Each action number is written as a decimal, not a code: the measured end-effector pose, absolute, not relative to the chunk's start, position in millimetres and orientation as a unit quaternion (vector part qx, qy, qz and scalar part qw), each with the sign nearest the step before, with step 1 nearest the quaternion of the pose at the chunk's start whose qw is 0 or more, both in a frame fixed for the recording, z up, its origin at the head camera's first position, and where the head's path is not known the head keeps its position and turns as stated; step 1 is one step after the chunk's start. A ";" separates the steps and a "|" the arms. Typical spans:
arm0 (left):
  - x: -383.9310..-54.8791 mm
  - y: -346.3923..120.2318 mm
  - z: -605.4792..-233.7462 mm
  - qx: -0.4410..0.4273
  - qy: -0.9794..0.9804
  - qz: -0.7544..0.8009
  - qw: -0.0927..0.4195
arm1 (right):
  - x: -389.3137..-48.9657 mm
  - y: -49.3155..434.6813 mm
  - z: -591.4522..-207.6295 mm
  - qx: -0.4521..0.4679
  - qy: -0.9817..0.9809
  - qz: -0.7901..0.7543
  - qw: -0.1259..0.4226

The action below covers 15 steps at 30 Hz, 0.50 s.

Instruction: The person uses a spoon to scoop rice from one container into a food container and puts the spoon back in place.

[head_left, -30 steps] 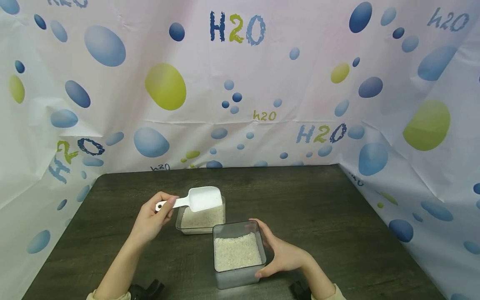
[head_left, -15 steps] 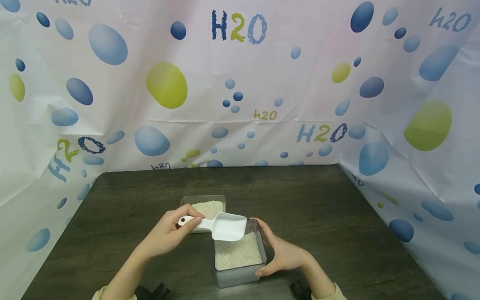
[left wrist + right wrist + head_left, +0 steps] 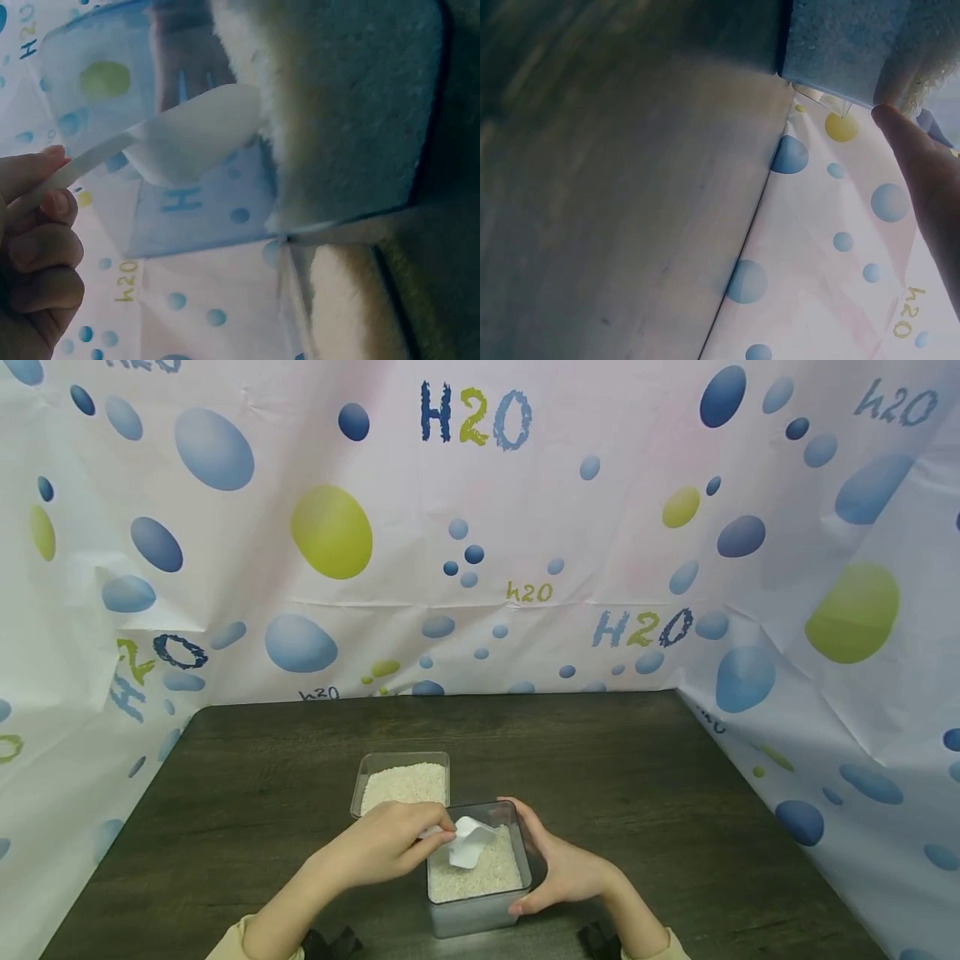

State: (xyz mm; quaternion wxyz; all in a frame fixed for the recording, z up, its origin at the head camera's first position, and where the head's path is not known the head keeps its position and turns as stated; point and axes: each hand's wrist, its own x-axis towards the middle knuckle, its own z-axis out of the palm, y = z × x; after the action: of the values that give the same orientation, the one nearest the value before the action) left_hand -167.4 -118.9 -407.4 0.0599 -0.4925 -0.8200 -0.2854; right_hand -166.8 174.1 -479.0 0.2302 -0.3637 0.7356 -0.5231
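My left hand (image 3: 382, 847) pinches the handle of a white plastic scoop (image 3: 468, 845) between thumb and fingers. The scoop's bowl tips down inside a tall, see-through grey container (image 3: 476, 917) partly filled with rice (image 3: 491, 878). In the left wrist view, the tip of the scoop (image 3: 191, 139) is right at the edge of the rice. On the container's right side, my right hand (image 3: 570, 870) grips the wall, thumb at the near side and fingers toward the far corner. The right wrist view shows its thumb (image 3: 919, 161) against the container (image 3: 832, 52).
Behind and left of the grey container stands a lower clear container (image 3: 362, 781), also holding rice (image 3: 408, 783). Both stand on a dark wooden table (image 3: 637, 777). A white curtain (image 3: 570, 527) with blue and green dots hangs around the table's back and sides.
My left hand has carried the scoop from above the clear container to the right and toward me, then tilted it down into the grey container. The right hand has kept its place.
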 end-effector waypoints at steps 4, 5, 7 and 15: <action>-168.4 -117.4 -410.4 -0.481 -0.821 -0.307 -0.004 | -168.2 173.7 -477.7 -0.361 0.733 -0.526 0.236; -169.0 -117.5 -410.9 -0.477 -0.820 -0.316 -0.018 | -168.7 173.7 -477.6 -0.362 0.732 -0.527 0.237; -171.0 -118.0 -412.2 -0.473 -0.815 -0.332 -0.037 | -169.3 173.8 -477.4 -0.361 0.732 -0.527 0.236; -179.2 -123.6 -415.9 -0.470 -0.784 -0.396 -0.084 | -169.2 173.3 -476.6 -0.354 0.741 -0.521 0.232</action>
State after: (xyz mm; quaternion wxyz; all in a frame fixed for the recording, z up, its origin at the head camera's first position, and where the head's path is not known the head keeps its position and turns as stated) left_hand -179.2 -123.6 -415.9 -0.0845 -0.4700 -0.7845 -0.3957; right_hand -169.2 173.3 -476.6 0.2324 -0.3538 0.7409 -0.5214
